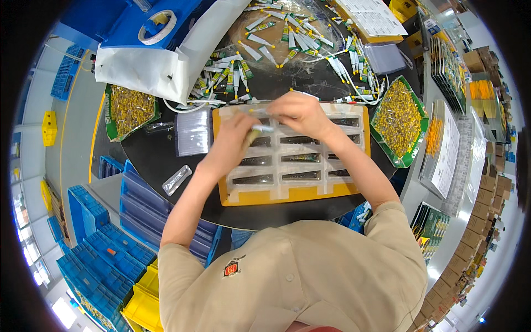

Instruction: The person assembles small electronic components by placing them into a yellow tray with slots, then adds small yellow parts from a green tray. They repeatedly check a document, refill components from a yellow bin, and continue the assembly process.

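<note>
Tube (pixel 263 128) sits pinched in left hand (pixel 235 134) over tray (pixel 293 197); right hand (pixel 300 114) blurred, grip unclear; slack pinch could drop it.

Left hand (pixel 234 133) just beside right hand (pixel 299 113)

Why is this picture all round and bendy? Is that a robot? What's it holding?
No robot: these are a person's bare left hand and right hand. A camera on the person's head looks down, and its very wide view bends straight edges.

On the black table lies a yellow-edged tray with compartments. Beyond it are many small tubes. To each side is a green box of little yellow pieces.

The left fingers hold what looks like a blurry tube. Whether the right ones hold anything, I can't tell.
</note>
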{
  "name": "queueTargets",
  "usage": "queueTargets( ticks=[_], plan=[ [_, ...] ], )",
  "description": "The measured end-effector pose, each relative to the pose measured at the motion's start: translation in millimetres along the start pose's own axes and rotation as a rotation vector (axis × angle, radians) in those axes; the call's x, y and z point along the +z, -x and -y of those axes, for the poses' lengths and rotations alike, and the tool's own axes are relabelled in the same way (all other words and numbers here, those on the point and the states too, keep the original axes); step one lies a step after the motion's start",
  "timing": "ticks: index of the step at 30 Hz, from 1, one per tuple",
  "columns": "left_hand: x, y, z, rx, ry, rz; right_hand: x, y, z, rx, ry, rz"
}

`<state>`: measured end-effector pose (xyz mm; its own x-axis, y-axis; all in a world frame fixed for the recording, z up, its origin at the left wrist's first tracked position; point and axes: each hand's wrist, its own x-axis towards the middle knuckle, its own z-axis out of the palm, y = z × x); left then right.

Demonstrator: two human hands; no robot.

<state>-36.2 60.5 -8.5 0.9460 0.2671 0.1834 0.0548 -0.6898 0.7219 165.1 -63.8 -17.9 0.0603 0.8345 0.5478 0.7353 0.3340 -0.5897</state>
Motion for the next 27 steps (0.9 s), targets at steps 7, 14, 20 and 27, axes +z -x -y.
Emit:
queueTargets(
  ticks=[7, 14, 20, 27],
  plan=[
    [19.3, 22.0, 2.4, 0.037, -0.261, -0.039, 1.3, -5.2, -13.8, 0.039, 0.168, 0.178],
    [15.7, 54.7, -16.4, -0.133, -0.049, -0.142, -31.4, -40.6, -63.1, 0.719, 0.444, 0.566],
    [8.9, 99.0, -27.9, 0.055, -0.177, -0.026, 12.8, -22.5, 28.9, -0.041, 0.372, 0.218],
    [13.3, 113.9, -30.6, 0.135, -0.292, 0.15, 69.8, -10.8, 63.8, 0.198, -0.062, 0.579]
  ],
)
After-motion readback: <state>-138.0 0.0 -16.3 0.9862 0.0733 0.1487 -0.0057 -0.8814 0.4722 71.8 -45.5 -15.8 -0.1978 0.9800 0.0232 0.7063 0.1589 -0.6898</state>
